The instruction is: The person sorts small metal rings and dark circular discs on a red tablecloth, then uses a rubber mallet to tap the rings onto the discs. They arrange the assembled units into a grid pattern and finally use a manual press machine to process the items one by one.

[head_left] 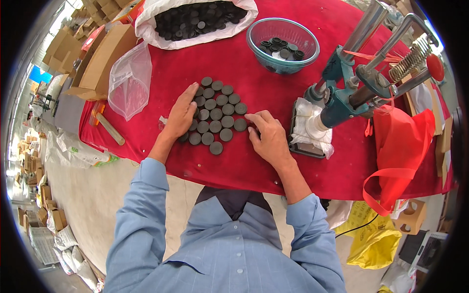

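Several black round caps (215, 114) lie in a loose cluster on the red tablecloth (195, 63). My left hand (181, 111) lies along the cluster's left side, fingers stretched out and close together, touching the outermost caps. To the right of the cluster rests my right hand (268, 139), its fingers slightly bent and thumb apart from the forefinger. Its fingertips are beside the rightmost caps, and I see nothing held in it. A few caps are partly hidden by my left hand.
A white sack (146, 24) of black caps lies at the back, near a teal bowl (259, 54) holding more. At right stands a teal hand press (337, 108) beside a red bag (403, 139). Left are a clear plastic bag (128, 80), cardboard box (110, 61) and wooden handle (110, 129).
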{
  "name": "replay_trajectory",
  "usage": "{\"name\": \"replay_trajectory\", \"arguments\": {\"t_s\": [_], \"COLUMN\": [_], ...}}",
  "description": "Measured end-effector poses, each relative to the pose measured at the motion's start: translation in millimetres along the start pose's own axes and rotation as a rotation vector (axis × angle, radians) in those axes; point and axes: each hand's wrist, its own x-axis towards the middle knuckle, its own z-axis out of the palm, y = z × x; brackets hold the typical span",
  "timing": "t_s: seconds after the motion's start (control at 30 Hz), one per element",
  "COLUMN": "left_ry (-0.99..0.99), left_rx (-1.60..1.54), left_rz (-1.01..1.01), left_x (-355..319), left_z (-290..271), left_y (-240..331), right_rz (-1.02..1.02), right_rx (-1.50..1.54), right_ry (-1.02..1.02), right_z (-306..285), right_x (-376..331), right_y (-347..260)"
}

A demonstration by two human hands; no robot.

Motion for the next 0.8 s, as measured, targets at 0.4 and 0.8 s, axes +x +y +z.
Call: {"name": "replay_trajectory", "arguments": {"t_s": [0.4, 0.8], "left_ry": [0.246, 0.005], "left_rx": [-0.038, 0.488], "left_rz": [-0.227, 0.092], "left_x": [-42.9, -59.2], "left_z": [-25.8, 3.2], "left_y": [43.9, 101.1], "right_rz": [0.008, -0.002], "right_rx": [0.0, 0.017], "right_ry": [-0.015, -0.007], "right_z": [-3.5, -2.2], "right_x": [1.4, 1.4], "right_y": [0.8, -0.3]}}
